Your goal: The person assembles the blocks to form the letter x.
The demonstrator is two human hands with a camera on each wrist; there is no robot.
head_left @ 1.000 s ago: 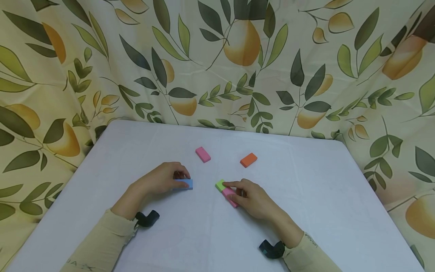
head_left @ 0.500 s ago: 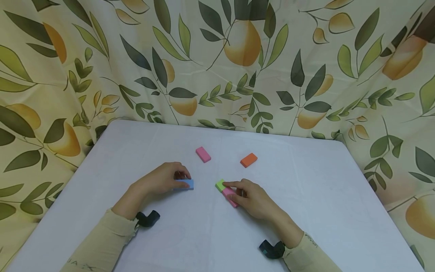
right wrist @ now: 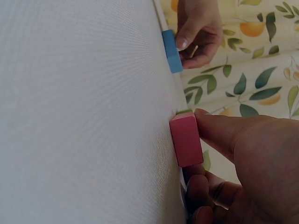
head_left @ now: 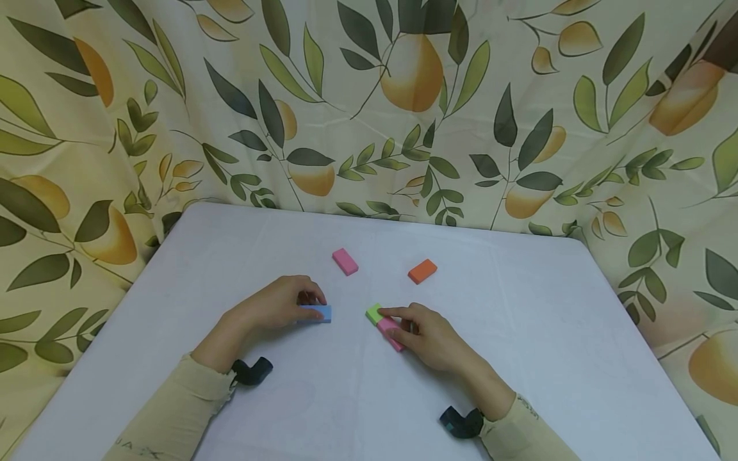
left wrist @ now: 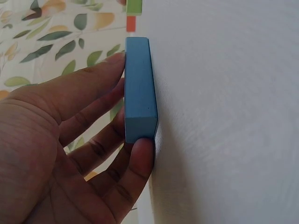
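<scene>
On the white table point(head_left: 536, 333) my left hand point(head_left: 309, 305) pinches a blue block point(head_left: 319, 314) lying flat, thumb at its near end and fingers along its far side. The left wrist view shows that blue block point(left wrist: 139, 88) on the cloth, held by my left hand point(left wrist: 122, 112). My right hand point(head_left: 398, 325) grips a pink block point(head_left: 388, 330), index finger laid along its top. A green block point(head_left: 373, 313) touches the pink one's far end. In the right wrist view my right hand point(right wrist: 201, 149) holds the pink block point(right wrist: 186, 140), with a sliver of the green block point(right wrist: 183, 111) beyond.
A second pink block point(head_left: 344, 262) and an orange block point(head_left: 422, 271) lie loose farther back on the table. A leaf-and-fruit print curtain point(head_left: 369, 109) hangs close behind and around the table edges. Black wrist straps point(head_left: 250, 371) sit at both cuffs.
My left hand has slid the blue block slightly to the right. The right hand and the pink and green blocks have stayed put.
</scene>
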